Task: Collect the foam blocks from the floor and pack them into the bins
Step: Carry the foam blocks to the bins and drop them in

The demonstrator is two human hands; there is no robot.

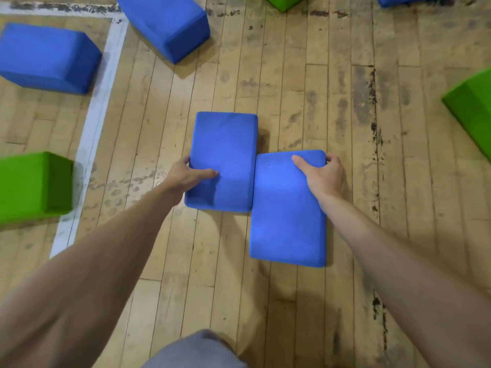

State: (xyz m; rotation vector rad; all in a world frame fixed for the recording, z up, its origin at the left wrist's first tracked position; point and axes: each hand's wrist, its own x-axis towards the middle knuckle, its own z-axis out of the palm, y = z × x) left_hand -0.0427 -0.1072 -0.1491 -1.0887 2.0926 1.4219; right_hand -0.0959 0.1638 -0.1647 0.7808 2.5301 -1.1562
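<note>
Gripping is seen on both sides: the left block (225,144) is held at its left edge by the left hand (186,173), thumb on top; the right block (287,221) is clasped at its far right corner by the right hand (322,176). Both blocks are touching, mid-floor (292,75), right of the white line (101,102).

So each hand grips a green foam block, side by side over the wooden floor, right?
Wrong colour: head view shows the left hand gripping one blue block, the right hand the other blue block, side by side over the wooden floor.
</note>
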